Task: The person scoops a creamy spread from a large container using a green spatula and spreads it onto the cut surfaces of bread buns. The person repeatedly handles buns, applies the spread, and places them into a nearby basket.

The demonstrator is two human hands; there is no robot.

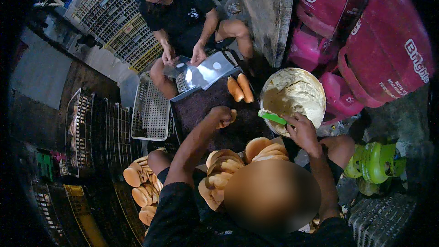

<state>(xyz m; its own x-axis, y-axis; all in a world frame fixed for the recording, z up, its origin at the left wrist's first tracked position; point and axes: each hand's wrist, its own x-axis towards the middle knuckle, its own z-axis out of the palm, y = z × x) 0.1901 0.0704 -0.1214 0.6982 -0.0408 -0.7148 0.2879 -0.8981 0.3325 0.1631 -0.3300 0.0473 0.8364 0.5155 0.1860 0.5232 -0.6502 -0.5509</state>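
Note:
My right hand (301,130) grips a green spatula (272,116) with pale cream on its blade, over the near left rim of a round tub of cream (293,92). My left hand (223,117) is closed around a piece of bread, only part of which shows, above a tray of dark crumbly filling or sprinkles (195,109). Two long bread rolls (240,87) lie side by side at that tray's far right. Round buns (224,164) are piled close to my body, partly hidden by a blurred patch. More buns (140,178) lie at the left.
A co-worker (181,13) sits opposite, both hands over clear plastic packaging (209,70). A pale perforated crate (151,109) stands left of the tray, with stacked crates (116,34) behind. Pink gas cylinders (387,41) stand at right, a green cylinder (377,163) below them.

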